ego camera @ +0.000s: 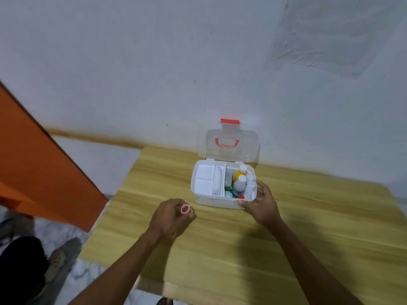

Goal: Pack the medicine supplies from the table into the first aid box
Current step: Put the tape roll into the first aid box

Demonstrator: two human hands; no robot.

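At the far left an orange slanted panel (33,164) was seen beside the light wooden bench (220,249). Moving right, the left hand (171,219) was held above the bench just before the box, its fingers curled together around a small round item with a red centre and pale rim (185,209), most of it hidden by the fingers; what kind of supply it was could not be told. It was judged to be light, stiff and possibly smooth, so a pinch across its sides would be wanted for lowering it in.

Next, the white plastic first aid box (200,194) was set on the bench near the wall, its clear lid (229,148) with a red handle standing open. The left compartments of its white tray appeared bare; to the right, a yellow bottle with a white cap (239,173), a white bottle with a blue label (239,186) and other small containers were packed closely together.

At the right, the right hand (262,203) was placed against the front right corner of the box, fingers spread and touching its wall, seemingly to steady it. The box was judged rigid and light enough to slide if pushed
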